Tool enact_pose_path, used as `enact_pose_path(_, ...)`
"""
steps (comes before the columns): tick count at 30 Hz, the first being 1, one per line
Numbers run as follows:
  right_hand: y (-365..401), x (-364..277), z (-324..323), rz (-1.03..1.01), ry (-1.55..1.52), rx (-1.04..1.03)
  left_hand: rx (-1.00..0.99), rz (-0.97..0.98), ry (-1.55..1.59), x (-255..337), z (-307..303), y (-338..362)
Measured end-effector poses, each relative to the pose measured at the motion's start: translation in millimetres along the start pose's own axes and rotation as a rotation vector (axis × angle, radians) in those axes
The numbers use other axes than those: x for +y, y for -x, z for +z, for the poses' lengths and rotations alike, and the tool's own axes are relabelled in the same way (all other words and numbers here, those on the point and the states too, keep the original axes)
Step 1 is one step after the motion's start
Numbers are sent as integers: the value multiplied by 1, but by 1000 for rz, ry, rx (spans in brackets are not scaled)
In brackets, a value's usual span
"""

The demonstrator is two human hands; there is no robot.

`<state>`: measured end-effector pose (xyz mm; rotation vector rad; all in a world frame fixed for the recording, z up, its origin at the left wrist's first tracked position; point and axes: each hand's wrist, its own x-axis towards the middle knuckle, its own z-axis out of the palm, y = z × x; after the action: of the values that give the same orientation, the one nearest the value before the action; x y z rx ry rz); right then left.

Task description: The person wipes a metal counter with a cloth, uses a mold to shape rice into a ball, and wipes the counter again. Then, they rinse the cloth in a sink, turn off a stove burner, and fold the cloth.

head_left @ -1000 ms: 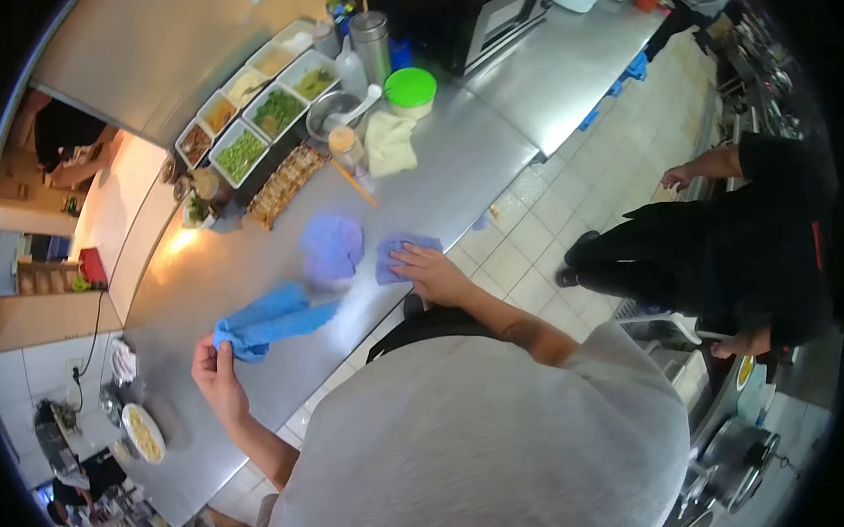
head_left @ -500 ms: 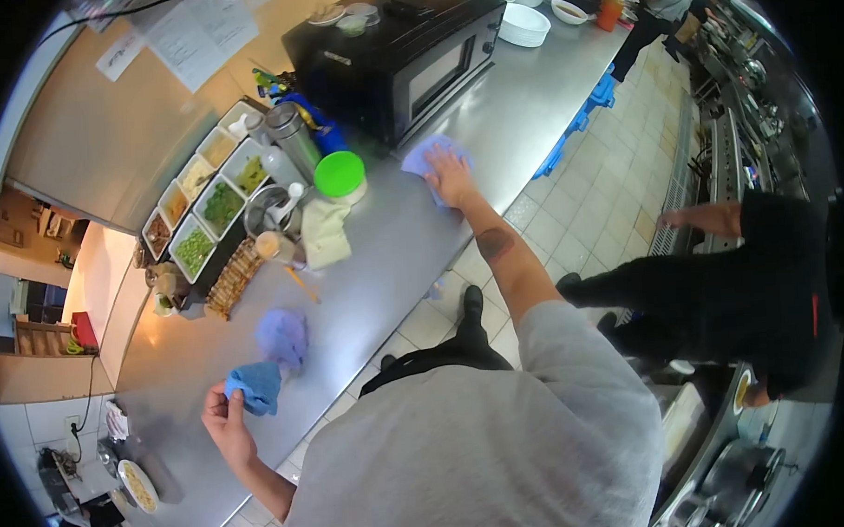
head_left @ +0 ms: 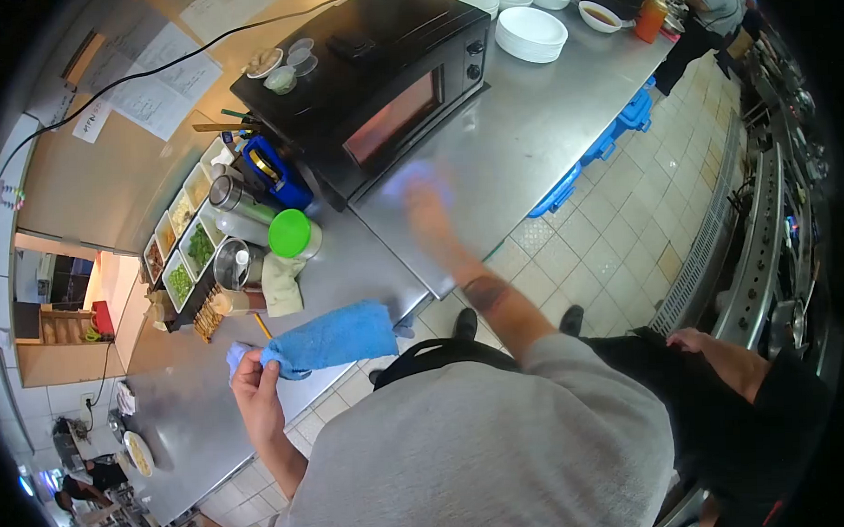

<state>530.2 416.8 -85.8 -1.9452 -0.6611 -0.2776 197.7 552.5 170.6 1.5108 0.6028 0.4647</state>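
My left hand [head_left: 257,385] pinches one end of a blue cloth [head_left: 341,339], which stretches out to the right above the steel counter [head_left: 186,416]. Part of a purple cloth [head_left: 238,355] shows just behind those fingers. My right hand [head_left: 426,206] is over another purple cloth [head_left: 412,178] on the counter in front of the black oven [head_left: 369,70]; motion smears its fingers. Left of the oven are a green-lidded tub [head_left: 293,233], a folded pale cloth [head_left: 281,284] and a steel flask [head_left: 239,200].
Trays of chopped food [head_left: 199,248] line the back edge. White plates [head_left: 531,34] and a bowl [head_left: 599,16] stand beyond the oven. A co-worker in black [head_left: 725,420] is at the right, with another person [head_left: 711,16] farther off. Blue bins [head_left: 557,192] sit below the counter edge.
The view has shifted along the counter toward the oven. The blue cloth, bunched up before, is now stretched out. My right hand, sharp and spread on the purple cloth before, is now blurred.
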Motion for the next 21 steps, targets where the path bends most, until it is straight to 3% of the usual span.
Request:
enact_pose_path(2, 19, -38, 8, -448, 315, -382, 15, 0, -43, 5, 16, -2)
enact_pose_path(5, 0, 4, -1, -589, 317, -423, 28, 28, -66, 15, 30, -2)
enact_pose_path(7, -38, 52, -43, -267, 244, -241, 29, 46, -60, 19, 34, 1)
enact_pose_path(8, -56, 84, -77, -374, 477, -135, 39, 34, -93, 20, 34, 3)
enact_pose_path(9, -69, 115, -104, -173, 334, 47, 50, 22, -126, 21, 34, 4)
enact_pose_path(10, -87, 156, -136, 54, 417, 20, 50, 28, -136, 21, 34, 6)
enact_pose_path(11, -93, 179, -171, 67, 685, 123, 65, 27, -156, 21, 33, 8)
enact_pose_path(12, -89, 176, -197, 159, 918, 255, 81, 27, -175, 23, 32, 8)
enact_pose_path(13, -81, 159, -213, 393, 1009, 239, 83, 37, -177, 25, 31, 9)
enact_pose_path(14, -73, 137, -218, 632, 908, 319, 78, 30, -162, 26, 30, 10)
enact_pose_path(16, -52, 120, -201, 735, 787, 423, 70, 27, -141, 26, 28, 10)
enact_pose_path(18, -16, 108, -161, 636, 758, 463, 54, 2, -150, 22, 24, 4)
enact_pose_path(21, 59, 25, -106, 422, 567, 340, -22, 35, -148, 24, 25, -3)
